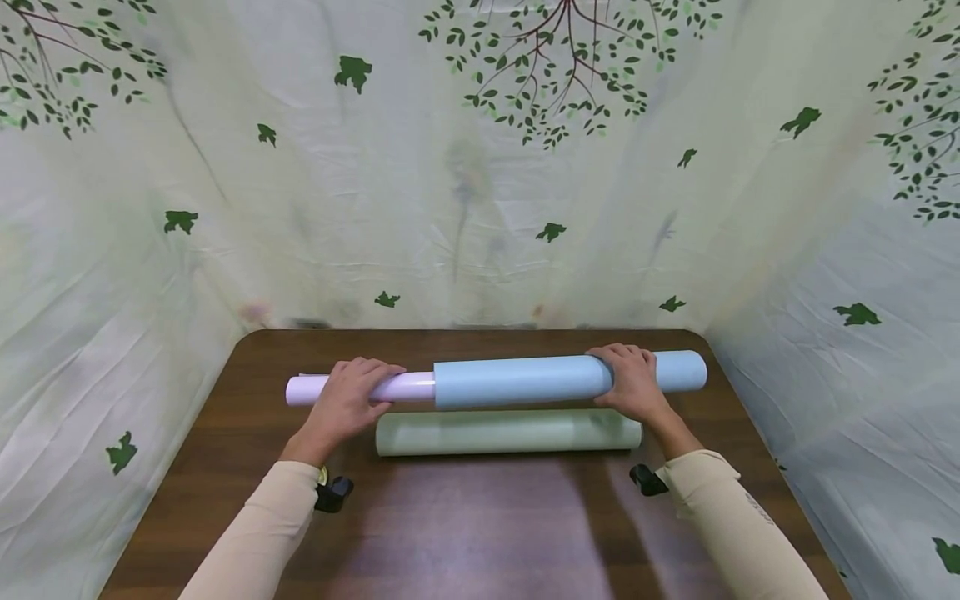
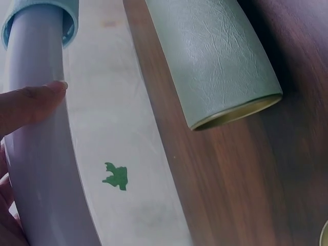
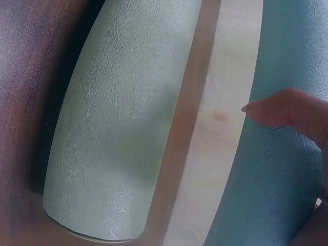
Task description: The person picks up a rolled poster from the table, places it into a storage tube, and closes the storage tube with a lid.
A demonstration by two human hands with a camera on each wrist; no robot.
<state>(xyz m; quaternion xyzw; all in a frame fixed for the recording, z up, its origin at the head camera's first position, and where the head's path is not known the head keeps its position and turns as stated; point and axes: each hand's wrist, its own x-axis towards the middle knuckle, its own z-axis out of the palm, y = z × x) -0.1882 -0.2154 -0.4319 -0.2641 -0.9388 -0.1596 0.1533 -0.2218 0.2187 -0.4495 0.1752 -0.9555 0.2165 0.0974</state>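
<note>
My left hand [image 1: 343, 402] grips a smooth lilac roll [image 1: 405, 387], its thumb lying along the near side in the left wrist view. The roll's right end sits inside the open left end of a light blue tube [image 1: 517, 381] with a creased, leather-like surface. Round the right part of that tube my right hand [image 1: 633, 385] is curled; its thumb shows in the right wrist view. Both pieces are level and look lifted off the table. Just nearer to me, a pale green tube [image 1: 510, 432] of similar texture lies sideways, its hollow end visible in the left wrist view.
A dark brown wooden table [image 1: 480, 533] lies under everything, with rounded far corners. Pale cloth walls [image 1: 465, 183] printed with green leaves and branches stand behind and on both sides. Each wrist carries a small black device [image 1: 333, 495], and a yellowish round item shows at the left cuff.
</note>
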